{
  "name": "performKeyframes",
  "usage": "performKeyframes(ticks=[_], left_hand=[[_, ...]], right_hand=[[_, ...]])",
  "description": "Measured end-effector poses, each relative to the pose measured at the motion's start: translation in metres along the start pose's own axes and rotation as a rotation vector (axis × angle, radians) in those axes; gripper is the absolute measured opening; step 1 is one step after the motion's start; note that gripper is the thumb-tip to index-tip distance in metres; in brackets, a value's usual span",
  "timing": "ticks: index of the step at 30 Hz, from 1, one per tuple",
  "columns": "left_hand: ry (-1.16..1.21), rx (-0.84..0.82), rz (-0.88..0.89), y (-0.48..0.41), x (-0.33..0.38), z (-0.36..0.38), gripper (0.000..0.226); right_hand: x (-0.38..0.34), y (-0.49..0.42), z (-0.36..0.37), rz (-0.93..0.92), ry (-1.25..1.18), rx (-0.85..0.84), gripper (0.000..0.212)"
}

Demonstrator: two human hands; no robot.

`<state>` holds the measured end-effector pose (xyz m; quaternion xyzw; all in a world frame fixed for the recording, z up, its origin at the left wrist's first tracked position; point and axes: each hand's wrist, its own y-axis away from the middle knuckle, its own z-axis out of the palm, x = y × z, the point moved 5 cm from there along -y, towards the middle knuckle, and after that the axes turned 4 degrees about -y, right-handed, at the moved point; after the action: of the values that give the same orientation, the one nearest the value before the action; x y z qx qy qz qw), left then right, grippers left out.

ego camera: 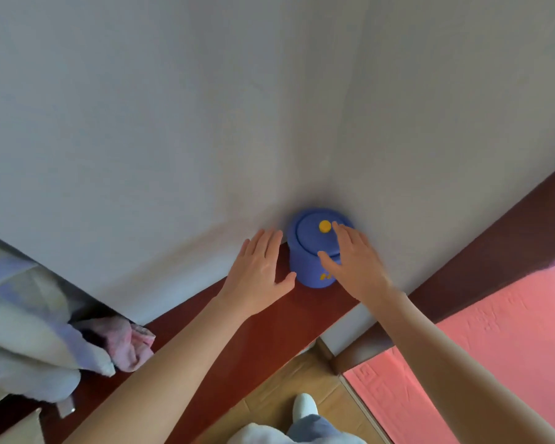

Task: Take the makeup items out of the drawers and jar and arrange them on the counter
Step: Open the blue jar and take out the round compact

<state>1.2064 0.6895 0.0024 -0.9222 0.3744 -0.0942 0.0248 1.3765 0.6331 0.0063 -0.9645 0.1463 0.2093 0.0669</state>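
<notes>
Two hands are in view, both with fingers straight and spread, neither gripping anything. Nearest lies wooden floor, with a heap of cloth at the left by the dark red counter. Further in, the left hand lies flat just beside the blue jar, thumb near its base; contact cannot be confirmed. The right hand is spread over the lid, one fingertip beside the yellow knob, thumb across the front rim. The jar stands upright in the far corner of the counter, close against the wall, lid seated.

Assessment: the jar appears rigid and matt, probably of modest weight and possibly breakable. Recommended hold: left hand steadies the body, right hand pinches the knob and lifts straight up. No drawers in view
</notes>
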Motion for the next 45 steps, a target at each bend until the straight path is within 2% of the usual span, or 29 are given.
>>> performKeyframes(ticks=[4, 12, 16, 20, 22, 24, 28, 31, 40, 45], left_hand=[[0.024, -0.001, -0.003, -0.012, -0.006, 0.010, 0.077], [0.126, 0.003, -0.007, -0.034, -0.019, 0.025, 0.074], [0.170, 0.097, 0.037, -0.046, -0.014, 0.021, 0.054], [0.227, 0.150, 0.132, -0.063, -0.001, 0.019, 0.037], [0.239, 0.070, 0.158, -0.077, 0.009, 0.022, 0.031], [0.261, -0.090, 0.156, -0.094, 0.020, 0.031, 0.028], [0.064, -0.444, 0.166, -0.131, 0.042, 0.062, 0.031], [0.012, -0.618, 0.105, -0.147, 0.051, 0.087, 0.027], [0.015, -0.678, 0.088, -0.153, 0.048, 0.100, 0.023], [0.113, -0.669, 0.097, -0.150, 0.044, 0.091, 0.020]], right_hand=[[0.009, -0.034, 0.002, -0.063, 0.030, 0.138, 0.046], [0.022, -0.068, 0.018, -0.031, -0.070, 0.029, 0.026], [0.038, -0.059, -0.001, 0.045, -0.389, 0.119, 0.016], [0.063, -0.031, -0.030, 0.236, -0.740, 0.288, 0.010], [0.070, -0.019, -0.038, 0.295, -0.875, 0.346, 0.011], [0.073, -0.009, -0.042, 0.319, -0.936, 0.374, 0.014], [0.074, 0.005, -0.042, 0.335, -1.011, 0.358, 0.015], [0.076, 0.011, -0.038, 0.358, -1.019, 0.342, 0.015], [0.072, 0.019, -0.034, 0.391, -1.021, 0.328, 0.015], [0.067, 0.016, -0.034, 0.384, -1.015, 0.321, 0.016]])
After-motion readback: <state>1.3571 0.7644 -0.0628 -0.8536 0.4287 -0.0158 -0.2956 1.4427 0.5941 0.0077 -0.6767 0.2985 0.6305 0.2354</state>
